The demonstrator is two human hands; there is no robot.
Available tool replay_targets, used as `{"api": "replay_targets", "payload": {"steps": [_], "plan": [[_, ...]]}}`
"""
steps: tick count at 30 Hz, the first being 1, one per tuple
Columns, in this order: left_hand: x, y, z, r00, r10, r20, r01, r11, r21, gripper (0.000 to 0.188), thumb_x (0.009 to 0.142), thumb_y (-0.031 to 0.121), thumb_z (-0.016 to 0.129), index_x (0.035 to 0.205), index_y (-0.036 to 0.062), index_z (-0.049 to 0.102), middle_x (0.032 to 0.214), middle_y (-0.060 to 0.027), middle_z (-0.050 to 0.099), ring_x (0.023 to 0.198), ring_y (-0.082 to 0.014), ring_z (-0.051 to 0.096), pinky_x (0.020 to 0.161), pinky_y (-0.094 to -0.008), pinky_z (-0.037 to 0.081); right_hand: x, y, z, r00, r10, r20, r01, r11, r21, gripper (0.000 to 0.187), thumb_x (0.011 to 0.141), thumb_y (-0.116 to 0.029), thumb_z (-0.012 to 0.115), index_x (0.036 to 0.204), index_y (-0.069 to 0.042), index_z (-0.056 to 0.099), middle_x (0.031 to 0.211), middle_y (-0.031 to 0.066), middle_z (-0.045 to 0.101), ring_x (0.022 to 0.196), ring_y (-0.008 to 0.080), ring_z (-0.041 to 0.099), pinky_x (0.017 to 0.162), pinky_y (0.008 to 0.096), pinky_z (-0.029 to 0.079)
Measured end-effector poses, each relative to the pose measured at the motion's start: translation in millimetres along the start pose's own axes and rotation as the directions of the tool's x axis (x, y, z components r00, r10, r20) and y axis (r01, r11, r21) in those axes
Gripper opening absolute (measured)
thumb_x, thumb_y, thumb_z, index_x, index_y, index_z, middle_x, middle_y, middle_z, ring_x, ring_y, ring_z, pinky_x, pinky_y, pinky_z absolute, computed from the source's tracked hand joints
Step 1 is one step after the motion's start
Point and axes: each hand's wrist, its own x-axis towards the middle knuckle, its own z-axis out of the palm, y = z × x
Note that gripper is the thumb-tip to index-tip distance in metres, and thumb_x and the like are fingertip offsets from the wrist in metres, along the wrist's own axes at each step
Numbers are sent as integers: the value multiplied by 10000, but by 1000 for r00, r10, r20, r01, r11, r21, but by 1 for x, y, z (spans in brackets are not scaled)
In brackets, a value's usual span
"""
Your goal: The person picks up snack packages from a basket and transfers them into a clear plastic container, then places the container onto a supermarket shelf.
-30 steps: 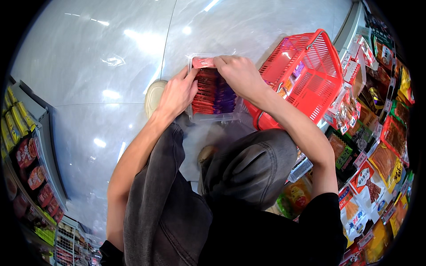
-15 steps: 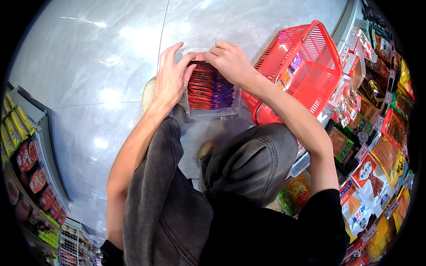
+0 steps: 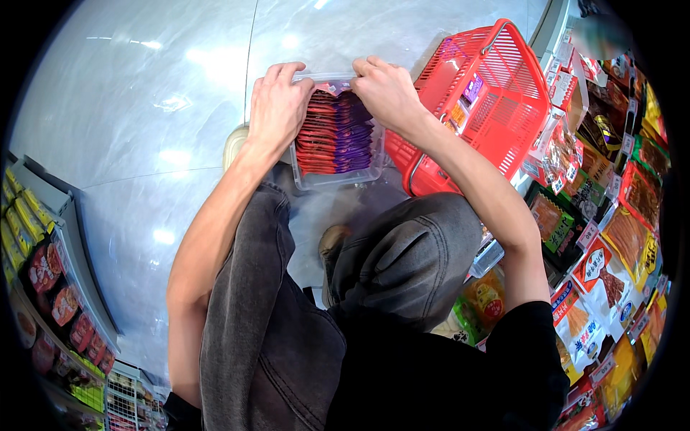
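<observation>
At the far left a low shelf (image 3: 43, 287) curves along the edge, filled with red and yellow packets, and a wire rack (image 3: 129, 399) stands near its lower end. Next comes the pale, glossy floor (image 3: 144, 108), bright with reflected lights. The left hand (image 3: 277, 108) rests flat against the left side of a clear plastic box (image 3: 338, 172), its fingers close together and curled over the box's far rim, the thumb lying on the packets inside. The box sits on the person's left knee, clad in grey jeans (image 3: 259, 302), and is tightly packed with a row of thin red and purple packets (image 3: 334, 133) standing on edge. The right hand (image 3: 388, 90) meets the box at its far right corner, fingers bent and pressed together over the rim and the top of the packets; whether it pinches a single packet cannot be told. A light shoe (image 3: 233, 144) shows just left of the box, beneath the left wrist. To the right of the box, touching or almost touching it, a red plastic shopping basket (image 3: 496, 93) stands tilted on the floor with a few small packs inside. Farthest right, store shelves (image 3: 611, 237) hold bags of snacks in orange, yellow and red, with price tags along their edges.
</observation>
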Motion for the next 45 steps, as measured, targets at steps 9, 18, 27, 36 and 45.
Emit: {"api": "replay_targets", "payload": {"steps": [9,18,27,36,45], "plan": [[4,-5,2,1000,17,16,-18,998,63,132,876,179,655,944,92,726,1171,-46,619,1116,-265,550,868,-433,457,2,-1,3,1000,5,27,-5,999,-32,42,723,-97,659,685,-80,666,839,86,648,772,260,697,622,377,558],[-1,-5,1,996,88,28,-89,996,23,165,893,169,633,1008,117,740,1202,-74,618,1125,-283,550,891,-423,446,-11,-1,-2,995,86,47,-84,995,-50,33,733,-107,665,707,-99,682,832,97,666,751,266,713,593,374,555],[11,3,4,991,54,121,-77,979,190,162,889,200,639,964,109,751,1181,-51,632,1151,-271,537,922,-428,425,-9,7,-3,993,115,0,-115,992,49,61,758,-111,657,716,-67,668,779,91,656,719,273,697,590,384,544],[-6,12,3,992,93,84,-99,993,66,308,888,161,649,1188,90,638,1369,-173,482,1267,-356,439,1017,-487,367,-153,93,-1,336,884,-326,-605,468,645,176,890,-151,635,946,-3,714,710,79,687,629,110,634,584,277,507],[-17,15,18,994,66,82,-70,996,51,427,874,190,670,1288,127,586,1489,-177,359,1342,-401,339,1046,-555,306,-192,85,119,180,976,126,-841,87,533,730,765,-355,799,1285,24,453,1177,240,641,1085,382,638,926,457,508]]}}
